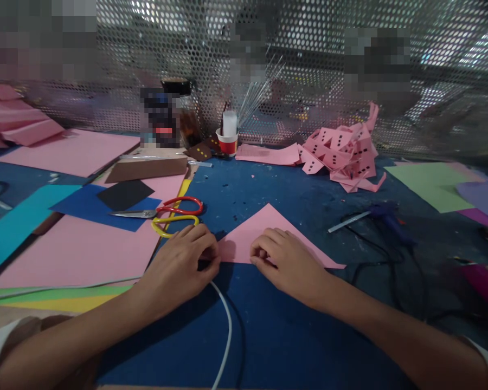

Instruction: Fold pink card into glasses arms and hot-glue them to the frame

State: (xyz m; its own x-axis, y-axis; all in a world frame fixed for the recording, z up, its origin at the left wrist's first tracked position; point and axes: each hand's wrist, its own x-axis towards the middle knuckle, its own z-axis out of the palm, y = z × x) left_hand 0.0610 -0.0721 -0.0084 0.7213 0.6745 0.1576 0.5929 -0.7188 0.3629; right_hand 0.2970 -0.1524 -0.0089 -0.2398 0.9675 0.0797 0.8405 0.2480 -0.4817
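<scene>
A pink sheet of paper [244, 238] lies on the blue table as a triangle, its point away from me and its long straight edge towards me. My left hand [187, 257] is closed at its left corner, thumb and fingers pinched together there. Curled fingers of my right hand [282, 260] press on the middle of the long edge, with the thumb low against it. The paper's right corner shows beyond my right wrist. Just above my left hand lie scissors [179, 208] with one red and one yellow handle, blades pointing left.
On the left are stacked coloured sheets [106, 249] and a brown strip [146, 169]. At the back stand a paper cup [228, 145] and a pile of folded pink paper [341, 154]. A glue gun [392, 222] lies right; a white cable [229, 330] runs in front.
</scene>
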